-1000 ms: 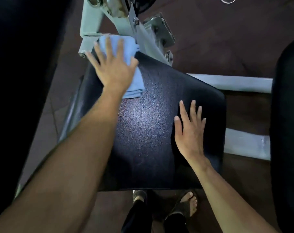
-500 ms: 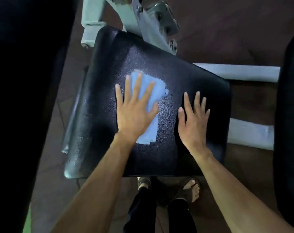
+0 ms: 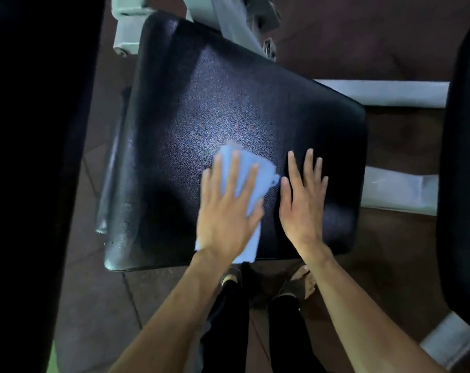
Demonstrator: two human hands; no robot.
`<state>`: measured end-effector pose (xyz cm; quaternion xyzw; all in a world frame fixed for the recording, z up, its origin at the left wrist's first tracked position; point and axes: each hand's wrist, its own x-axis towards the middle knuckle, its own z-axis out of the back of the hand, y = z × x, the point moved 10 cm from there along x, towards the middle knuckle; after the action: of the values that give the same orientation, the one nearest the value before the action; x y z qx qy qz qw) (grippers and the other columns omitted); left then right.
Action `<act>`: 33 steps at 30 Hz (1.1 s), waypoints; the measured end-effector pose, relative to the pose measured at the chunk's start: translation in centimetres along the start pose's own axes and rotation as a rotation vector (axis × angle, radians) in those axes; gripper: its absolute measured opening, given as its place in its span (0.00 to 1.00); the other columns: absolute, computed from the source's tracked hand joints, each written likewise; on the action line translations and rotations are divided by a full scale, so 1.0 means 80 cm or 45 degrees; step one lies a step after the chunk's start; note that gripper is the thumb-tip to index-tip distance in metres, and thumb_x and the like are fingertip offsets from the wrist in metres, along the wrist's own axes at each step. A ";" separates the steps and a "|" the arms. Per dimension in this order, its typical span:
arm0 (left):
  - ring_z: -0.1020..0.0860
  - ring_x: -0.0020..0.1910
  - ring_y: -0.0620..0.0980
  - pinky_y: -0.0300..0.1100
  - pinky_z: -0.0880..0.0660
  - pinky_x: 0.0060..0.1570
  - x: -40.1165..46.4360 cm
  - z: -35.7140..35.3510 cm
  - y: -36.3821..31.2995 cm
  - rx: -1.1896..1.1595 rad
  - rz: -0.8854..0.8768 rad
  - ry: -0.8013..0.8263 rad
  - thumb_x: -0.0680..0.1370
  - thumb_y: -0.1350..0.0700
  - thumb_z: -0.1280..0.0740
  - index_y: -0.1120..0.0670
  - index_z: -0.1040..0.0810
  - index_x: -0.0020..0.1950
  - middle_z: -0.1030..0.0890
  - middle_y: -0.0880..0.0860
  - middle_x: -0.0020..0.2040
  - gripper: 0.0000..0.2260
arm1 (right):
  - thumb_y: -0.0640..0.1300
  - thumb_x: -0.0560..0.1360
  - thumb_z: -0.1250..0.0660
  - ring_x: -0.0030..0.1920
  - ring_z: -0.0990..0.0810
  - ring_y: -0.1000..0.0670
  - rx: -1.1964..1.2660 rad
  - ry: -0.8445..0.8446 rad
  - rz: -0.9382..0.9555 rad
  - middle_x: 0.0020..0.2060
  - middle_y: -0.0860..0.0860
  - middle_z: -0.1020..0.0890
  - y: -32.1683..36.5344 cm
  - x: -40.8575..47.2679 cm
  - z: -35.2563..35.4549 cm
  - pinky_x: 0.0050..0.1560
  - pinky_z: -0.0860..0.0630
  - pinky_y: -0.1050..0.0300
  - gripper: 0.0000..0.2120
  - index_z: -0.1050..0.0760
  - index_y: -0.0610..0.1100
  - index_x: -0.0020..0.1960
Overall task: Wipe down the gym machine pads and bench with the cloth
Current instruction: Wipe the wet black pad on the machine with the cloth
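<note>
A black textured seat pad (image 3: 228, 103) fills the middle of the view. A folded light blue cloth (image 3: 251, 173) lies flat on its near half, close to the front edge. My left hand (image 3: 227, 214) presses down on the cloth with fingers spread, covering most of it. Just to the right, my right hand (image 3: 302, 205) rests flat on the bare pad with fingers apart and holds nothing.
The pale grey machine frame (image 3: 131, 22) rises behind the pad, with white bars (image 3: 384, 92) to the right. Another black pad (image 3: 462, 170) stands at the right edge and a dark one (image 3: 34, 157) at the left. My sandalled feet (image 3: 303, 281) are on the brown floor below.
My left hand has dragged the cloth from the pad's far left corner toward me to the near edge. My right hand has stayed flat on the pad.
</note>
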<state>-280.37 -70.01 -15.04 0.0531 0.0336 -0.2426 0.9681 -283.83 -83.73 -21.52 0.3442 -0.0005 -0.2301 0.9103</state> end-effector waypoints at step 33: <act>0.50 0.79 0.56 0.58 0.53 0.77 0.033 -0.012 -0.005 -0.155 -0.016 -0.013 0.82 0.57 0.44 0.50 0.41 0.78 0.47 0.56 0.80 0.23 | 0.61 0.78 0.45 0.78 0.50 0.39 -0.157 -0.156 -0.230 0.79 0.46 0.47 -0.020 -0.063 0.007 0.73 0.41 0.38 0.31 0.45 0.54 0.78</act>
<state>-278.29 -71.51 -16.30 -0.0075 0.0436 -0.2466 0.9681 -289.11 -83.00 -21.32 0.2715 -0.0110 -0.3314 0.9035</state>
